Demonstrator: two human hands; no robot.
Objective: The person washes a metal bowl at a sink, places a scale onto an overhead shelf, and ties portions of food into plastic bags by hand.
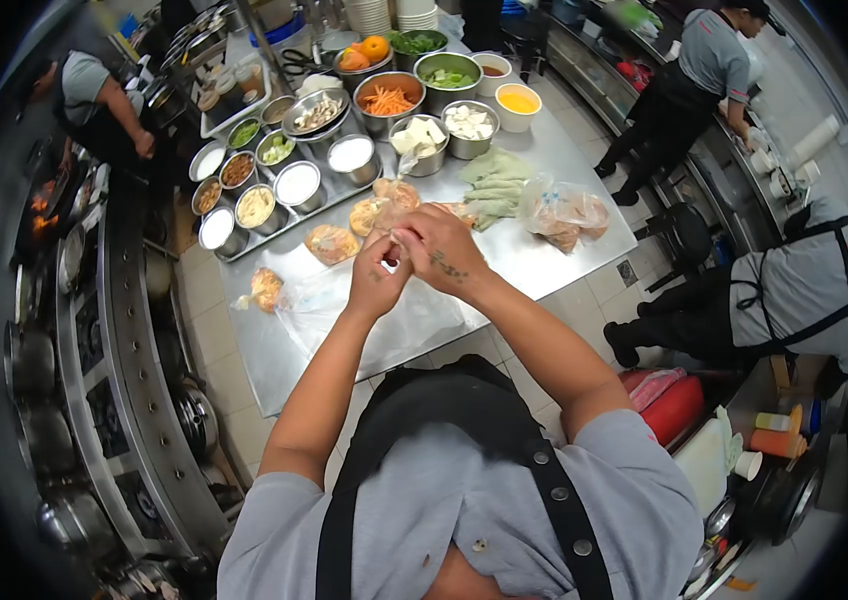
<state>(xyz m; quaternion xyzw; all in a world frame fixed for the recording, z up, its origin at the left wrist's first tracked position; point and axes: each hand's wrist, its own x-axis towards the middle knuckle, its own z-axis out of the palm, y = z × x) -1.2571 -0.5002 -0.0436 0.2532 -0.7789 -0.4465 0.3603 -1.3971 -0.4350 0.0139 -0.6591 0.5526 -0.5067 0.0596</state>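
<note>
My left hand and my right hand meet over the steel table, fingers closed together on what appears to be the gathered neck of a clear plastic bag. Their grip mostly hides that bag. Just beyond them lie a tied bag of food and another food bag. A small tied bag sits to the left. Flat clear plastic bags spread under my forearms. Right of my hands are a green cloth and a larger bag of brownish food.
Steel containers of white cream, carrot strips and white cubes crowd the table's far side. A stove runs along the left, with flames near a co-worker. Two people work at the right.
</note>
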